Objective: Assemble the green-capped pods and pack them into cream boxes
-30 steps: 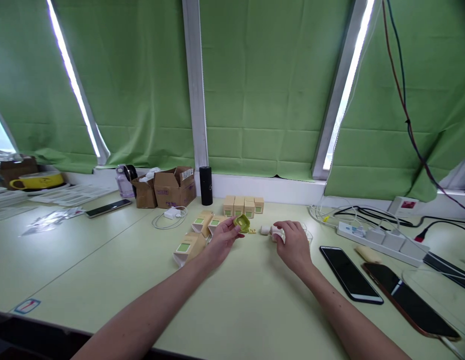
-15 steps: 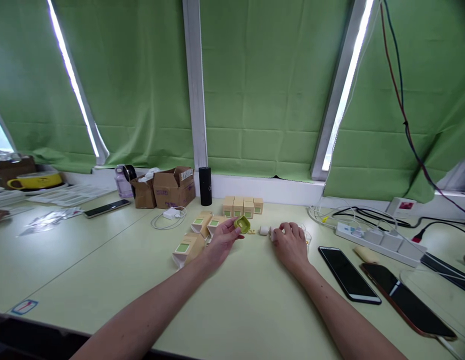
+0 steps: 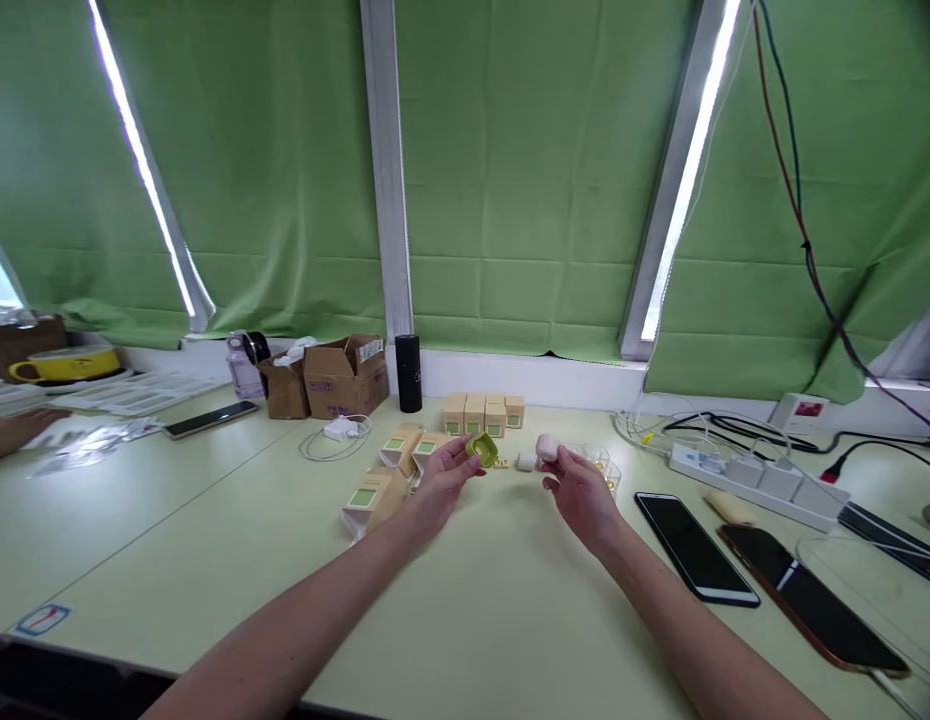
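Note:
Pinched in my left hand (image 3: 444, 487) is a small hollow olive-green piece (image 3: 481, 450), its opening facing me. My right hand (image 3: 583, 492) grips a small white rounded piece (image 3: 546, 447) between thumb and fingers, raised above the table. Another white piece (image 3: 526, 461) lies on the table between my hands. Small yellow bits (image 3: 501, 463) sit just beyond the green piece. Beside my right hand are clear plastic containers (image 3: 612, 474) with gold-coloured contents, partly hidden by the fingers. Several tan cartons with green labels (image 3: 376, 500) stand near my left wrist.
More small tan boxes (image 3: 475, 413) stand in a row behind. A black cylinder (image 3: 409, 373) and cardboard boxes (image 3: 347, 377) are at the back left. Phones (image 3: 696, 548) and a power strip (image 3: 757, 485) with cables lie right. Another person's hand (image 3: 19, 432) shows at far left.
My right hand has lifted the white rounded piece off the table, uncovering the clear containers. My left hand stays nearly still with the green piece. The other person's hand reaches further in.

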A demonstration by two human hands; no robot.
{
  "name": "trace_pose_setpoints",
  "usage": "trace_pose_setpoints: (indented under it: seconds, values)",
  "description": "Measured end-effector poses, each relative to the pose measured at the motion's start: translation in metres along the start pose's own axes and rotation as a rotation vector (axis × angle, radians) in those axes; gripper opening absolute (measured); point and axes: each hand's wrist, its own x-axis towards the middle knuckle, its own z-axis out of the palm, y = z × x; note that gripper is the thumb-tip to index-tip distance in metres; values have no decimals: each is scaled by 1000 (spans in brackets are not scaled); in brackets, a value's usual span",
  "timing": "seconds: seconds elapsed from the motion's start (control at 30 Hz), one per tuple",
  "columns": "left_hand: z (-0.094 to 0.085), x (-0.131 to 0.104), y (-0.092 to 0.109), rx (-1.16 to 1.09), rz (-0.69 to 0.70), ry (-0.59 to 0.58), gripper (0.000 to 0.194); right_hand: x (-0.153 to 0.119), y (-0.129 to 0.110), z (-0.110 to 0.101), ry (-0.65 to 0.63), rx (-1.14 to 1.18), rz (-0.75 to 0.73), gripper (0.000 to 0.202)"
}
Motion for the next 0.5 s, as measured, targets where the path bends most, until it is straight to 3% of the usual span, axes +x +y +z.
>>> trace_pose_setpoints:
  seconds: [0.1,0.17,0.5]
  values:
    - [1,-1,0,2,-6,-6,52,-7,-6,7,-71,357,145,34]
    - [2,-1,1,2,-12,-8,54,-12,-11,10,-109,460,183,29]
    - [8,-6,6,26,-14,-20,54,-26,-33,17,-251,468,133,31]
